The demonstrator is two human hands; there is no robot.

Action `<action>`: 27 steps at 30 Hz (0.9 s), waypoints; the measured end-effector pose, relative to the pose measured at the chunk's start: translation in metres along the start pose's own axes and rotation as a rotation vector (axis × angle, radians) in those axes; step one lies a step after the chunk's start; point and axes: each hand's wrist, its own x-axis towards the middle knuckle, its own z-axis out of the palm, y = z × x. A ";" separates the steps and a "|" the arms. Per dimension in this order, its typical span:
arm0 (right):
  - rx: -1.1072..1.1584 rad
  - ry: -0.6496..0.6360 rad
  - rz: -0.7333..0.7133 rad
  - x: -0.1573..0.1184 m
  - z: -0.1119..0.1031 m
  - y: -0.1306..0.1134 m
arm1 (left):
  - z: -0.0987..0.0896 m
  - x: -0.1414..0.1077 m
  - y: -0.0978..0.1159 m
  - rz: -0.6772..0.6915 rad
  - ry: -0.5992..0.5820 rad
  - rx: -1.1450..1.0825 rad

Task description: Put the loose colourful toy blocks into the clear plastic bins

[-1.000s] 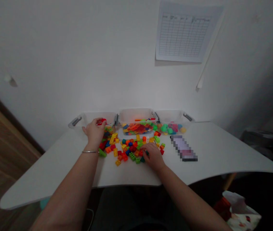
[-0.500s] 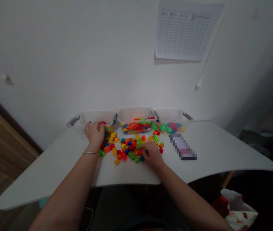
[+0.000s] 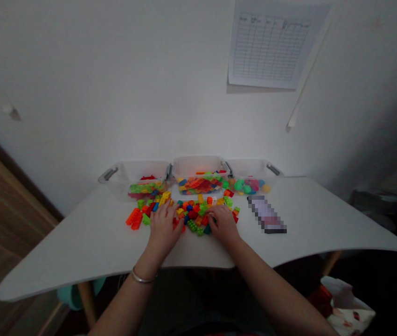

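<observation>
Toy building bricks in red, orange, yellow, green and blue lie in a loose heap (image 3: 193, 215) on the white table (image 3: 310, 214). My left hand (image 3: 165, 226) rests palm down over the heap's left part, fingers stretched out, covering some bricks. Left of it lie orange bricks (image 3: 134, 218). My right hand (image 3: 223, 225) is at the heap's right side with its fingers curled and thumb close to them. What it grips, if anything, is hidden. Beside its thumb is a dark green brick (image 3: 207, 229).
Behind the heap stand three clear plastic boxes: the left box (image 3: 117, 186) and middle box (image 3: 200, 164) hold coloured pieces, the right box (image 3: 250, 168) round ones. A blurred-out phone (image 3: 266, 214) lies to the right. A printed table sheet (image 3: 268, 51) hangs on the wall.
My left hand has moved from the left box back toward me and right, onto the heap. Orange bricks now show at the heap's left end. My right hand has hardly moved.
</observation>
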 end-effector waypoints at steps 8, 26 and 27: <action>-0.039 0.042 0.044 -0.002 0.004 0.004 | 0.005 -0.032 0.000 0.070 -0.075 0.172; -0.097 -0.053 0.000 -0.004 0.012 0.002 | 0.011 -0.030 0.008 0.085 -0.113 0.107; -0.100 -0.056 0.005 -0.004 0.012 0.002 | 0.011 -0.030 0.007 0.085 -0.114 0.098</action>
